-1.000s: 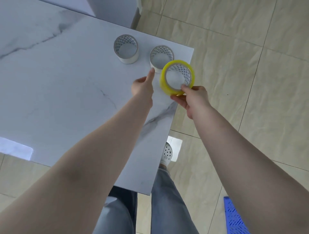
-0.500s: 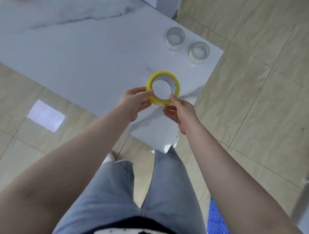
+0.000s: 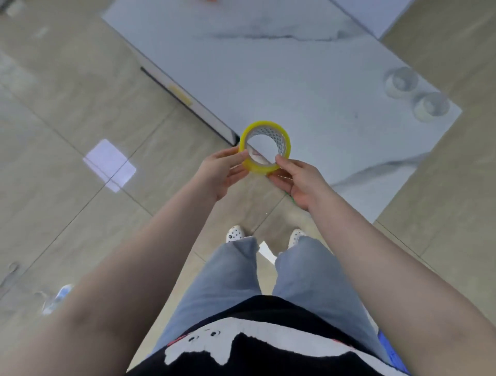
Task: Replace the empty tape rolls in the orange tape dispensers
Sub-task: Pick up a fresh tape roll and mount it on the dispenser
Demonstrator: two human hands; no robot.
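A yellow tape roll (image 3: pixel 257 167) with a white lattice core hangs in the air in front of my body, above the near edge of the white marble table (image 3: pixel 268 80). My left hand (image 3: pixel 222 171) pinches its left rim with thumb and fingers. My right hand (image 3: pixel 298 179) holds its right lower rim, thumb on top. Two empty white tape cores (image 3: pixel 401 81) (image 3: pixel 430 106) stand blurred at the table's right corner. A smear of orange (image 3: pixel 208 1) shows at the table's far edge; I cannot tell what it is.
Beige floor tiles (image 3: pixel 80 107) surround the table. My legs and white shoes (image 3: pixel 234 233) are below the hands. A blue object (image 3: pixel 394 357) lies on the floor at the lower right. A blurred pale item (image 3: pixel 57 298) sits on the floor at the lower left.
The view has swung left and back from the table. The yellow roll came away from the two cores toward my body, and my left hand now grips it together with the right.
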